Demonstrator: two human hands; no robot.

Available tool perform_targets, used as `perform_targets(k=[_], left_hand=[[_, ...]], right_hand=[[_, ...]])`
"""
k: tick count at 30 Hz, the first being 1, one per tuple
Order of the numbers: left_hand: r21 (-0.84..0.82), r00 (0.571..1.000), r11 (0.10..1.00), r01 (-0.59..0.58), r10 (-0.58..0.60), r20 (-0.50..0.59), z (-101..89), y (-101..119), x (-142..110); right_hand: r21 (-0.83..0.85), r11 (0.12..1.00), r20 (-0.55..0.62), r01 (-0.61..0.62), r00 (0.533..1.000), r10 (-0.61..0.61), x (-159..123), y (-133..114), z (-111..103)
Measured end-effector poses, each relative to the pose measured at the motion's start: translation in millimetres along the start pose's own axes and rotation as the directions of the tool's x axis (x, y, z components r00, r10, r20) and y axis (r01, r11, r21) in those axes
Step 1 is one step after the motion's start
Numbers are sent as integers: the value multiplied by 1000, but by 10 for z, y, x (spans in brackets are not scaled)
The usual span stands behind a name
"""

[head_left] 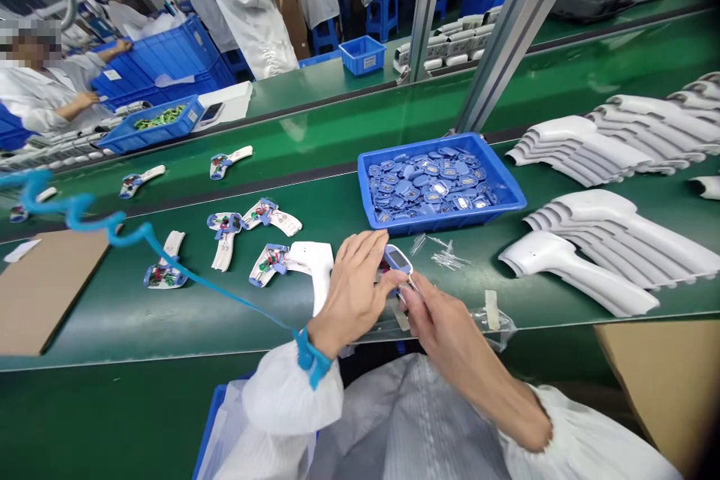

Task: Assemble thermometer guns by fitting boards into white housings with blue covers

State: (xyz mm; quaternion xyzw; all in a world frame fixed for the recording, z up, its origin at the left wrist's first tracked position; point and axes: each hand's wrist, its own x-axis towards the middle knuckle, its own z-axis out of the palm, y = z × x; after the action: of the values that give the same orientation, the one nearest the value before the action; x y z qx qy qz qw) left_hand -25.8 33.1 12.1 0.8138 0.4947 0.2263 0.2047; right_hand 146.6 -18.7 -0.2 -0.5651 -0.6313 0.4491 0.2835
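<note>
Head view: your left hand point(352, 296) clenches a small blue display part point(397, 260), and your right hand point(453, 341) pinches its lower end between the fingertips, partly hiding it. A clear plastic bag point(484, 322) lies just below. Beyond, in a blue tray point(444, 141), similar parts carry markings too small to read.

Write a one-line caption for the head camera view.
On a green assembly belt, the left hand and right hand grip a blue-framed display module beside a blue tray of similar modules.
</note>
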Motion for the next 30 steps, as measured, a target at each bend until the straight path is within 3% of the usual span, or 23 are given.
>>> perform_targets(k=[3, 6, 9, 11, 13, 15, 17, 19, 22, 25, 28, 30], left_hand=[[112, 996, 994, -13, 4, 85, -363, -352, -63], [327, 966, 945, 29, -110, 232, -712, -755, -121], [384, 922, 923, 24, -169, 349, -869, -1006, -140], [412, 927, 911, -16, -142, 348, -885, -1049, -163], [455, 958, 890, -40, -95, 270, -869, -1008, -216], [463, 993, 886, -20, -35, 111, -832, -895, -291], [406, 997, 914, 2, 27, -66, -753, -721, -367], [303, 982, 953, -16, 73, -175, -612, -507, -426], [158, 971, 982, -105, 135, -195, -316, -225, -459], [102, 963, 984, -149, 167, -209, -74, -117, -445], [51, 959, 989, -136, 144, -243, -13, -134, -423], [-43, 979, 995, -89, 80, -186, -52, -134, -408]], right_hand=[[177, 974, 101, -144, 987, 128, -44, 91, -173], [260, 939, 167, -223, 969, 184, -102, 216, -332], [331, 909, 205, -253, 960, 192, -127, 261, -391], [377, 887, 217, -265, 957, 194, -130, 232, -376], [410, 865, 211, -289, 953, 218, -129, 177, -336], [438, 840, 199, -319, 946, 256, -125, 116, -290], [460, 818, 219, -345, 937, 272, -117, 53, -252], [457, 814, 252, -358, 930, 267, -111, -16, -227], [393, 841, 230, -372, 925, 302, -112, -129, -209], [309, 900, 199, -307, 946, 255, -123, -208, -202], [219, 958, 241, -185, 962, 130, -130, -222, -219], [177, 978, 262, -109, 963, 61, -120, -196, -243]])
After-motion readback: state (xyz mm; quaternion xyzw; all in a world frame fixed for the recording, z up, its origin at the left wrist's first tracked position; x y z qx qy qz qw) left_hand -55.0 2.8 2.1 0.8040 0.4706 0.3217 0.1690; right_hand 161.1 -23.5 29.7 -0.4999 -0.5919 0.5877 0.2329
